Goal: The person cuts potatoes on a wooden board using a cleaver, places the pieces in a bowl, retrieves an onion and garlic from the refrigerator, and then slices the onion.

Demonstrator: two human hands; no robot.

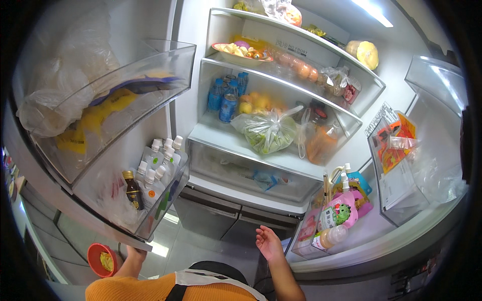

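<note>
My left hand (pixel 136 254) is at the lower edge of the left refrigerator door (pixel 124 231); the door hides its fingers, so its grip is unclear. My right hand (pixel 268 242) is raised with nothing in it, fingers apart and slightly curled, left of the right door's lower bin (pixel 310 252). Before me the refrigerator stands with both doors swung out. On its shelves are a clear bag of green vegetables (pixel 269 131), blue bottles and a blue can (pixel 228 108), yellow fruit (pixel 260 102), eggs (pixel 297 67) and a plate of garlic (pixel 241 52).
The left door's bins hold plastic bags (pixel 56 98), white-capped pouches (pixel 165 158) and a dark bottle (pixel 133 192). Pink pouches (pixel 344 210) and a sauce bottle (pixel 331 236) fill the right door's lower bin. Below are closed drawers (pixel 207 212). A red bin (pixel 98 259) stands on the floor.
</note>
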